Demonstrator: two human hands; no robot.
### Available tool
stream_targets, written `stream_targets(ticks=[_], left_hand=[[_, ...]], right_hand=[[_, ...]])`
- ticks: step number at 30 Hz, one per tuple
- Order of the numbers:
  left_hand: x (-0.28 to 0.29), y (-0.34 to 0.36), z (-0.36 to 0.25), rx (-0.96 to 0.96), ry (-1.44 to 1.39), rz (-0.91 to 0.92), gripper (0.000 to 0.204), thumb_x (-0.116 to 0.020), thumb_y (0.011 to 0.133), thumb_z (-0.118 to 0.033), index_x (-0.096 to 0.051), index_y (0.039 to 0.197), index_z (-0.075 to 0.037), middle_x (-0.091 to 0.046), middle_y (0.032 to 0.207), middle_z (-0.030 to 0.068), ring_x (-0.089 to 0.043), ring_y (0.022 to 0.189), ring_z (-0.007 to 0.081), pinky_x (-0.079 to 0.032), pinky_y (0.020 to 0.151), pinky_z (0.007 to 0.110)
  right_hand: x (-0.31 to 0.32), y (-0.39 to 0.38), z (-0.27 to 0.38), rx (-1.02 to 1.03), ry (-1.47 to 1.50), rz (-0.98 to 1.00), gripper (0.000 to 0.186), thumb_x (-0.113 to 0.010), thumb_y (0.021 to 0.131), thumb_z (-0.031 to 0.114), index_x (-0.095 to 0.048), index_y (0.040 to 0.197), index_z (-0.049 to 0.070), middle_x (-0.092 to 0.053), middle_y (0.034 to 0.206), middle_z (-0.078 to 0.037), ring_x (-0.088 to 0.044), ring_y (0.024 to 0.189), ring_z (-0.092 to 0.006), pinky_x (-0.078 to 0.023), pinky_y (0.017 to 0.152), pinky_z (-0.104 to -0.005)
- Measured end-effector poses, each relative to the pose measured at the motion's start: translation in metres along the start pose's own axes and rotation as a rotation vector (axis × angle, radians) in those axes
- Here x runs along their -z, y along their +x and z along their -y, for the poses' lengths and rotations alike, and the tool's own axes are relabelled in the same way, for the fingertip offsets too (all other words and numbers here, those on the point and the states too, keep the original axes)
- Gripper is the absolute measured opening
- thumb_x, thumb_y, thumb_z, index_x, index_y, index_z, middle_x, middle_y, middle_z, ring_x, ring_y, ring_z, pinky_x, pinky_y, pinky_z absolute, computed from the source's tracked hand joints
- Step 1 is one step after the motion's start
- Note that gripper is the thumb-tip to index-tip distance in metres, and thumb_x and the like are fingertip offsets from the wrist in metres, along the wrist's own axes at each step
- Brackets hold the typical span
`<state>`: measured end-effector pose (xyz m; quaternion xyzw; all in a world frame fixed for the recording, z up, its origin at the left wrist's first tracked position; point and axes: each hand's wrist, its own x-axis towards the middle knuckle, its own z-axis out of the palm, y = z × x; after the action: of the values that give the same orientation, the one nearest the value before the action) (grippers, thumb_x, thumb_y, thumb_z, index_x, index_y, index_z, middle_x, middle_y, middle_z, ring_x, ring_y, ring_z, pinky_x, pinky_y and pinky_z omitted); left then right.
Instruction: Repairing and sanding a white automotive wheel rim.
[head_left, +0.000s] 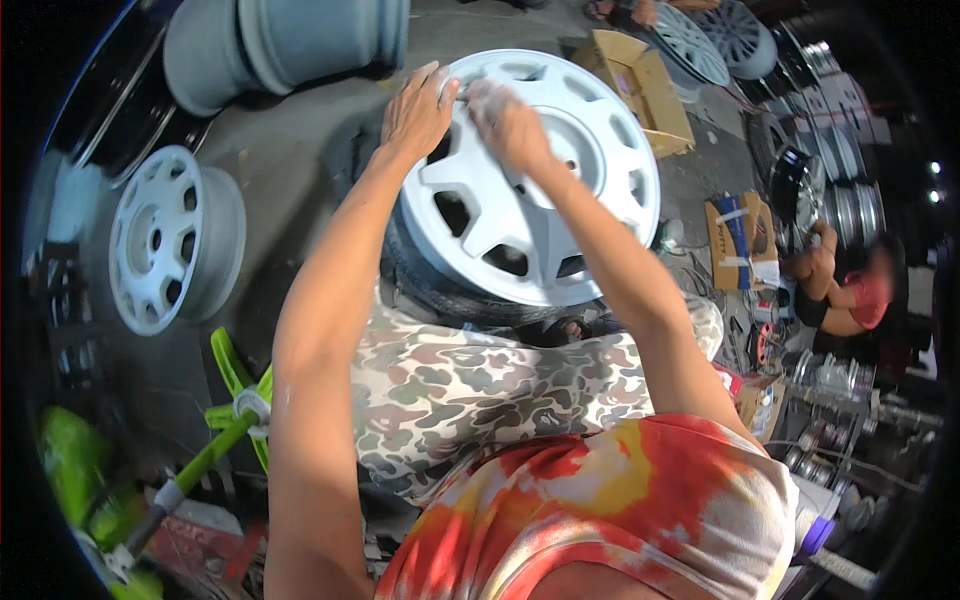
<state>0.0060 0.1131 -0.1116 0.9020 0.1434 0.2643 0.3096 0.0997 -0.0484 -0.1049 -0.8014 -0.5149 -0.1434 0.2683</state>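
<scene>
A whitish wheel rim point(505, 218) with several spoke openings lies face up in front of me, resting on a black tire point(430, 285). My left hand point(418, 115) lies on the rim's far left edge, its fingers stretched out over the lip. Higher on the rim's face, left of the hub, my right hand point(508, 125) presses down with pale, dusty fingertips. Motion smears those fingers, and I cannot make out whether anything is under them.
Another whitish rim point(155, 240) stands upright at left, below large grey rims point(325, 40). An open cardboard box point(635, 90) sits beyond the work. A green stand point(235, 425) is at lower left. At right, a person in red point(860, 300) sits near stacked rims point(850, 205) and another box point(740, 240).
</scene>
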Motion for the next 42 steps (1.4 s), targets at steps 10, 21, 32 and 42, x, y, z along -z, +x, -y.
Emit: stream_targets(ticks=[10, 21, 32, 42], left_hand=[[-0.026, -0.026, -0.04, -0.382, 0.385, 0.264, 0.086, -0.043, 0.104, -0.06, -0.029, 0.157, 0.007, -0.027, 0.164, 0.0256, -0.021, 0.155, 0.0375, -0.015, 0.127, 0.051], [-0.011, -0.065, -0.049, -0.346, 0.407, 0.31, 0.094, -0.05, 0.101, -0.06, -0.024, 0.156, 0.011, -0.019, 0.165, 0.0311, -0.015, 0.155, 0.0441, -0.014, 0.126, 0.054], [-0.007, -0.16, -0.123, -0.161, 0.501, 0.373, 0.102, -0.051, 0.1, -0.061, -0.018, 0.153, 0.02, -0.01, 0.162, 0.0409, -0.011, 0.153, 0.0517, -0.013, 0.125, 0.056], [0.031, -0.151, -0.215, -0.16, -0.127, 0.765, 0.051, -0.047, 0.108, -0.029, -0.049, 0.145, 0.007, -0.051, 0.147, 0.03, -0.051, 0.138, 0.0381, -0.04, 0.116, 0.04]], right_hand=[[0.126, -0.111, -0.12, -0.128, -0.155, 0.019, 0.031, -0.057, 0.103, 0.021, -0.069, 0.127, 0.007, -0.068, 0.125, -0.024, -0.07, 0.106, -0.039, -0.055, 0.095, -0.0476], [0.117, -0.194, 0.054, 0.047, 0.121, 0.097, 0.028, -0.058, 0.099, 0.007, -0.066, 0.125, 0.0, -0.065, 0.134, -0.019, -0.06, 0.129, -0.0351, -0.047, 0.111, -0.0458], [0.116, -0.204, 0.029, -0.357, -0.032, -0.185, 0.03, -0.057, 0.101, 0.016, -0.069, 0.122, -0.004, -0.067, 0.128, -0.025, -0.063, 0.122, -0.0408, -0.052, 0.105, -0.0463], [0.232, -0.199, 0.054, -0.758, 0.58, 0.246, 0.035, -0.057, 0.104, 0.033, -0.076, 0.102, 0.004, -0.07, 0.081, -0.015, -0.063, 0.07, -0.0169, -0.051, 0.07, -0.0336]])
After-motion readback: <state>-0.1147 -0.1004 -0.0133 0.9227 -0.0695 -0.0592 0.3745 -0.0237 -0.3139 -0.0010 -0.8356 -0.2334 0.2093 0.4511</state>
